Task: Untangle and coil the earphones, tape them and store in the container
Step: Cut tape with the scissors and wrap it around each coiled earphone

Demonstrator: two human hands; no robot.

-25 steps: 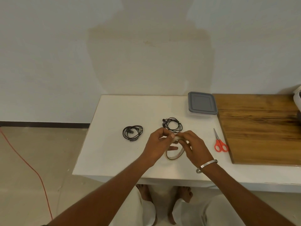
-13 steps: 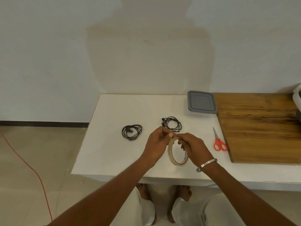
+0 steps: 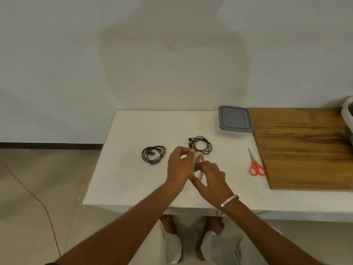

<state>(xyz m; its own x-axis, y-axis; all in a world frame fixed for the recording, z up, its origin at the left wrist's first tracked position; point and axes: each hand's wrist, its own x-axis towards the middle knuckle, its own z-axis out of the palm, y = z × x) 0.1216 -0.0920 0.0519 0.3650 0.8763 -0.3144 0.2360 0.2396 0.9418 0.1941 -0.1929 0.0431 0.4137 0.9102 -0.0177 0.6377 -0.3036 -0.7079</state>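
Two coiled black earphones lie on the white table [image 3: 133, 184]: one coil [image 3: 153, 155] at the left, the other coil [image 3: 201, 145] just beyond my hands. A pale tape roll [image 3: 196, 163] stands on edge above the table between my hands. My left hand [image 3: 178, 165] pinches the roll's top edge with thumb and fingertips. My right hand [image 3: 209, 175] grips the roll's lower right side, fingers curled around it. A closed container [image 3: 235, 121] with a grey lid sits at the table's far right.
Orange-handled scissors [image 3: 256, 165] lie to the right of my hands, beside a wooden board [image 3: 305, 148]. A white appliance [image 3: 348, 115] shows at the right edge. An orange cable [image 3: 38, 199] runs over the floor at the left. My feet are under the table edge.
The tape roll has been raised from lying flat to standing on edge and turned more edge-on. My right hand slid lower on the roll; my left keeps pinching its top.
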